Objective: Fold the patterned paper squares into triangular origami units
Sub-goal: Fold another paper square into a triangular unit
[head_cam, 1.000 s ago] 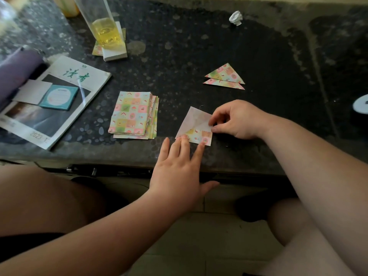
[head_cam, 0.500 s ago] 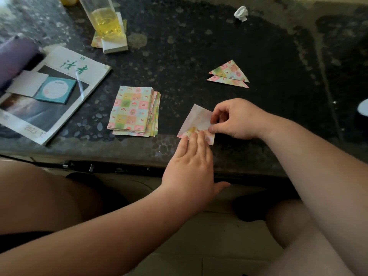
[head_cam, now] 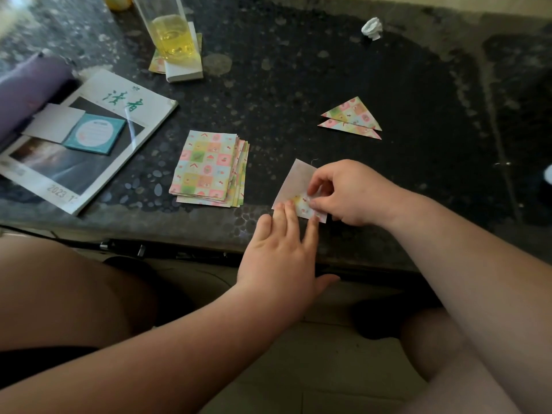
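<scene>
A patterned paper square [head_cam: 294, 186] lies near the table's front edge, its pale back folded over and a strip of pattern showing below. My right hand [head_cam: 348, 192] pinches the folded flap at its right side. Straight fingers of my left hand [head_cam: 280, 249] press the paper's near edge flat. A stack of unfolded patterned squares [head_cam: 209, 167] sits just left of it. Two finished triangular units [head_cam: 352, 118] lie overlapped farther back on the right.
A magazine [head_cam: 89, 138] with a teal notepad [head_cam: 95, 135] lies at the left beside a purple case [head_cam: 27, 88]. A glass of yellow liquid [head_cam: 171, 34] stands on a white block at the back. A crumpled paper ball [head_cam: 372, 28] lies far back. The dark stone table [head_cam: 298, 79] ends at my knees.
My left hand slid forward from the table edge onto the paper's near edge. My right hand brought the flap down lower and toward me, covering more of the pattern.
</scene>
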Tool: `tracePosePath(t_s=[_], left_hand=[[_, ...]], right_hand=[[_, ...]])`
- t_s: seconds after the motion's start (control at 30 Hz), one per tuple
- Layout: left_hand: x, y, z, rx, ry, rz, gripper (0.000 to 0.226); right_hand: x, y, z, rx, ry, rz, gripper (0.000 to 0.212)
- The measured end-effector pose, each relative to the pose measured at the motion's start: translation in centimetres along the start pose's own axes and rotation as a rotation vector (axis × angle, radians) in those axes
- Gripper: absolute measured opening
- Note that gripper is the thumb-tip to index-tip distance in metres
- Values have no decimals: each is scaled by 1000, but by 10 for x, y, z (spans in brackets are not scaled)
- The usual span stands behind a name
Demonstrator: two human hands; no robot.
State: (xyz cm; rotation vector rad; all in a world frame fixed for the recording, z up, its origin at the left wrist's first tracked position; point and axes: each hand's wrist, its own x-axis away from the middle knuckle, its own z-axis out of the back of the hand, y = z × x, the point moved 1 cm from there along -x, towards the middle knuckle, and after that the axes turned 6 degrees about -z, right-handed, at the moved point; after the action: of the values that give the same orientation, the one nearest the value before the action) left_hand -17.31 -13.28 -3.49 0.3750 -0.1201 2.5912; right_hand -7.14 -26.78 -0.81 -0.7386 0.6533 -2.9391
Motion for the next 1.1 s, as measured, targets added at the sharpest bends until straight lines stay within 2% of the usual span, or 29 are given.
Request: tracePosePath(t_s=[0.2,0.37,0.53,0.93,1.1], left_hand=[[3,-5,-3,-16,7,-6,96],[2,-6,-3,-3,31,5,95],[1,-5,-4,9,59,7,95],[3,-10,-7,60,114,0,93],[4,-8,-8,101,129,1,89]], right_hand=[[9,-5,-6,13,6,80,23],[16,-11,-14,185,4,171,34],[25,-17,-17,422,-79,107,45],[55,-21,-24,486,-54,33,50],[73,-12,-31,609,-16,75,66]])
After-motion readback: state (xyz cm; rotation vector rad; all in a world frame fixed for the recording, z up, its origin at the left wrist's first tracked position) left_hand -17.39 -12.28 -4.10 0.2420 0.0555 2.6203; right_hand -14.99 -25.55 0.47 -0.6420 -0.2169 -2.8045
